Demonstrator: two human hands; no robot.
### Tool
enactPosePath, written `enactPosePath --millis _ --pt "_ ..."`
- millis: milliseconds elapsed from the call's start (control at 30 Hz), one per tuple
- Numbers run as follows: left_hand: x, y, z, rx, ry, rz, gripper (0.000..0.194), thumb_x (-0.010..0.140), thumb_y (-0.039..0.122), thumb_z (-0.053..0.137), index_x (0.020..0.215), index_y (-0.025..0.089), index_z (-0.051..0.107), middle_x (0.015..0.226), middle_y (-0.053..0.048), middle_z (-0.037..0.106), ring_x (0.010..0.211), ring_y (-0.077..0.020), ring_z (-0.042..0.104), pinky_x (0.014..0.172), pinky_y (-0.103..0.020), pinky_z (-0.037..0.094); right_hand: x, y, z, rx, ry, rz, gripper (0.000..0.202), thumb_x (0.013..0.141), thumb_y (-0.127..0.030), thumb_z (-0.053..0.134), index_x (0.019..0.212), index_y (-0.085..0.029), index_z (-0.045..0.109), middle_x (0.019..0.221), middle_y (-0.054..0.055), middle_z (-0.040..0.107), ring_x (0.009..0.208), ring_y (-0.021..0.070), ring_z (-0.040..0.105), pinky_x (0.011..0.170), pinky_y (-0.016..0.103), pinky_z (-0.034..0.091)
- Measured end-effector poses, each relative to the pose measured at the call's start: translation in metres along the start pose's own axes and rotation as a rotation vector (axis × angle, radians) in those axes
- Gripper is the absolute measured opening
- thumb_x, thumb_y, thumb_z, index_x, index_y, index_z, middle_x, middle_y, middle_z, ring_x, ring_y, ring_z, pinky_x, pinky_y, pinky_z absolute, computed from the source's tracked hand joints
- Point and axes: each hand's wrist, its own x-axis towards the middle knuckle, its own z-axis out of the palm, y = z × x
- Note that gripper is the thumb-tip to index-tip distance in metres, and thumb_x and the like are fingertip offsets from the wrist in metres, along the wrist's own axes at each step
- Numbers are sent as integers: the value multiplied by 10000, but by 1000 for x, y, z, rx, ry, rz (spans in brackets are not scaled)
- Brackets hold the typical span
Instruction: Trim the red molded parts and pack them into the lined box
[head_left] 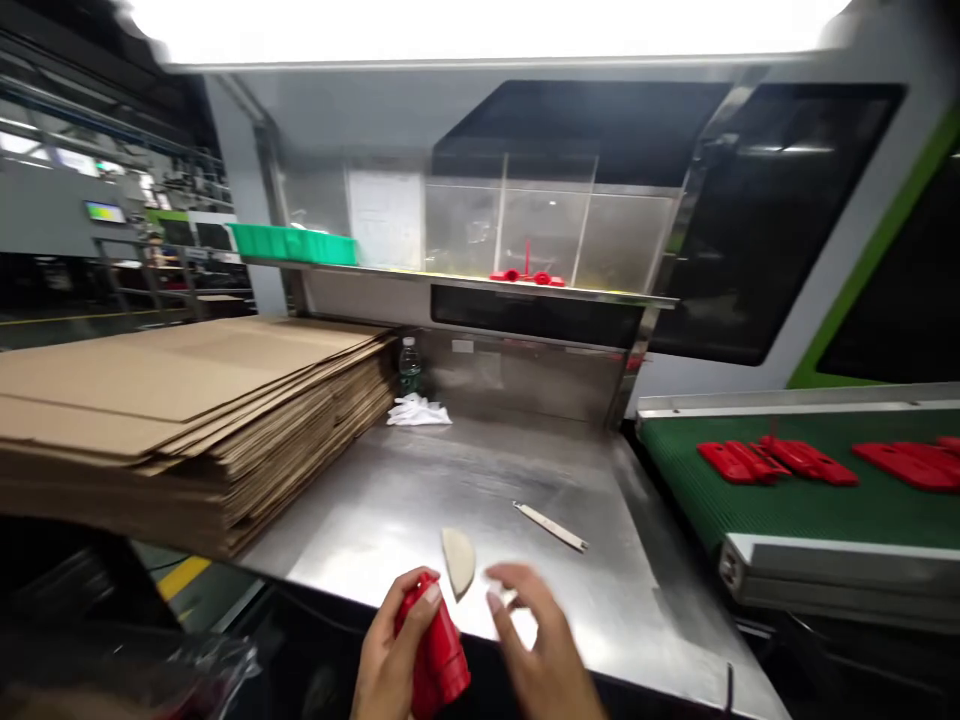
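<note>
My left hand [390,655] grips a red plastic part [436,650] at the near edge of a steel table [480,470]. My right hand [536,640] hovers just right of it, fingers spread and blurred, holding nothing that I can make out. A beige half-round piece [458,558] lies on the table just beyond my fingertips. A thin pale stick-like tool [550,526] lies further back to the right.
A tall stack of flat cardboard [187,400] fills the left. A green conveyor belt [795,500] on the right carries several red parts [780,462]. At the back are a bottle [409,365], white cloth [418,410], a green tray [292,243] and a clear box [547,235].
</note>
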Motion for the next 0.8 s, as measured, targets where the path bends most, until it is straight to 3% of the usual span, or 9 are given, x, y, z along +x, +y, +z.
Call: enactPosePath --millis 133,200,267,333,433,533,667,733,800 --pt "-9 17 0 -172 -165 -142 356 876 486 591 1111 227 524 1011 -56 560 721 -220 641 347 -242 467 83 54 -32 -371 50 99 334 939 -300 510 1256 -197 523 1267 93 517 1182 261 472 1047 510 376" --pt "-16 23 1 -223 -242 -172 337 916 478 529 1135 222 508 1019 -60 541 698 -193 640 315 -194 426 112 77 -37 -519 0 184 240 867 -272 630 1079 -165 595 1140 72 560 1103 260 506 996 523 404" --pt "-21 26 0 -246 -327 -186 334 949 492 459 1140 221 498 1017 -57 536 612 -145 622 290 -149 378 125 91 -37 -597 -63 211 149 844 -271 667 913 -158 602 1000 37 582 1001 226 540 932 472 443" --pt "-23 27 -2 -252 -409 -172 332 970 498 396 1098 213 507 1032 -54 534 515 -101 598 265 -120 324 120 92 -36 -610 -105 170 109 898 -269 595 895 -161 576 883 8 573 879 186 554 855 407 463" --pt "-21 28 -5 -256 -469 -135 328 971 488 367 1014 202 521 1036 -45 527 420 -81 572 230 -123 271 90 70 -39 -541 -146 67 127 975 -278 429 992 -179 507 768 -22 545 708 156 533 725 340 436" --pt "-16 30 -5 -247 -431 -119 303 953 474 403 983 202 532 951 -18 511 413 -86 562 228 -129 282 46 28 -48 -418 -165 -15 184 981 -411 399 1017 -235 436 804 -20 571 659 152 527 665 325 406" --pt "-16 36 0 -230 -363 -110 292 941 482 439 994 215 545 888 3 482 449 -76 532 243 -119 303 -4 -38 -61 -230 -232 -89 429 992 -493 374 1386 -333 316 908 -8 625 730 141 619 674 244 513" --pt "-19 41 4 -233 -349 -113 294 941 487 438 1016 228 553 875 7 476 465 -79 510 247 -121 297 -18 -62 -64 -223 -272 -221 446 993 -487 388 1423 -386 328 977 6 652 861 159 663 737 243 547" --pt "-24 46 7 -248 -331 -122 298 939 487 444 1030 232 568 869 4 485 475 -79 484 256 -123 278 -26 -78 -65 -276 -278 -359 385 998 -450 389 1380 -408 397 898 4 644 800 176 656 660 261 550"
